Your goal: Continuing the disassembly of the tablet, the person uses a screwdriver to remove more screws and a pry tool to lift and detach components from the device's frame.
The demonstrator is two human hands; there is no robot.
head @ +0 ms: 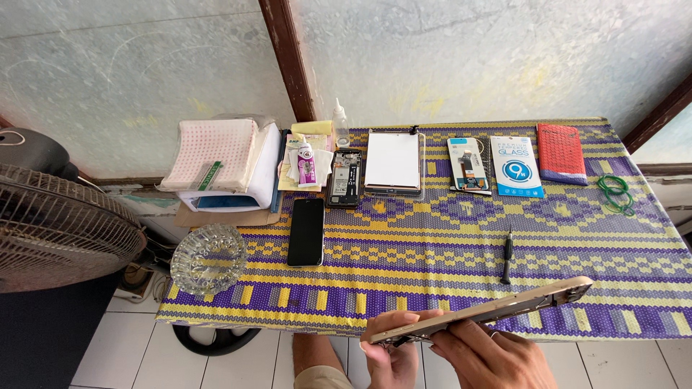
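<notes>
Both my hands hold a gold-coloured phone (504,306) edge-on above the near edge of the table. My left hand (391,353) grips its left end, thumb on top. Under the phone's middle, my right hand (490,356) supports it with its fingers. The phone's thin metal side faces me, and its right end points up and to the right. On the patterned mat just beyond the phone lies a black screwdriver (507,256).
A purple-and-yellow mat (432,238) carries a black phone (306,232), an opened phone body (344,179), a white tablet (393,162), a packaged part (468,164), a screen-protector pack (516,167), a red case (561,153), green bands (614,193), a glass ashtray (209,258). A fan (58,230) stands at left.
</notes>
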